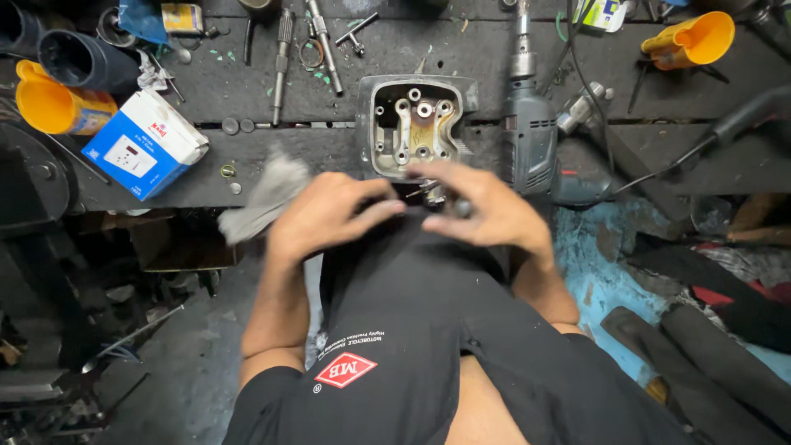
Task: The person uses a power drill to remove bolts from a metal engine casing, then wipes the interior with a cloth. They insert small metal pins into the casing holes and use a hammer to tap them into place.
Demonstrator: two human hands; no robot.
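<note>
Cylinder head sits on the dark surface right past your hands, open side up. Your left hand and right hand meet just below it, fingers pinching a small metal part that's too blurred to make out. A grey rag lies just beside your left hand, and an electric drill lies close on the right. Blue-white box and yellow funnels are further left.
</note>
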